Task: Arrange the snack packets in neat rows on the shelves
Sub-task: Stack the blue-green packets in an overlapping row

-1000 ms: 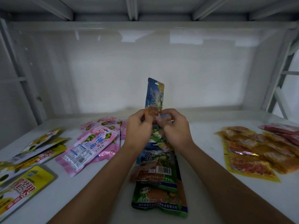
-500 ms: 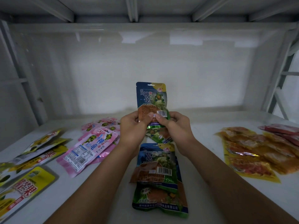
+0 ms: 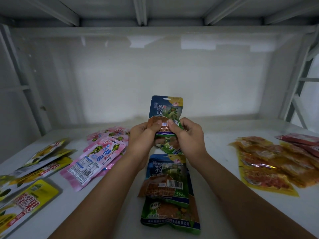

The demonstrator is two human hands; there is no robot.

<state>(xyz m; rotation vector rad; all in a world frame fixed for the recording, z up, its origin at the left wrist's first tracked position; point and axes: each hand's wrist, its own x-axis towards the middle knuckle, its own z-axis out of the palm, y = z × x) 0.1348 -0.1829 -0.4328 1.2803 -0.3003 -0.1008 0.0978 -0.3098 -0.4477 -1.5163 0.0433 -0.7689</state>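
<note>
A blue-and-green snack packet (image 3: pixel 164 109) stands upright above the white shelf (image 3: pixel 215 135), its printed face toward me. My left hand (image 3: pixel 142 137) pinches its lower left edge and my right hand (image 3: pixel 188 135) pinches its lower right edge, thumbs on the front. Under my hands another green packet (image 3: pixel 170 146) lies flat, partly hidden. In front of it a short column of the same blue-green packets (image 3: pixel 167 185) lies overlapping toward me.
Pink packets (image 3: pixel 96 157) lie in a loose pile at centre left. Yellow packets (image 3: pixel 31 171) are spread along the left edge. Orange-yellow packets (image 3: pixel 269 163) and red packets (image 3: pixel 300 138) lie at right. The shelf's back wall and metal uprights enclose the space.
The held packet has turned from edge-on to face me. It has come down a little and sits squarer between both hands.
</note>
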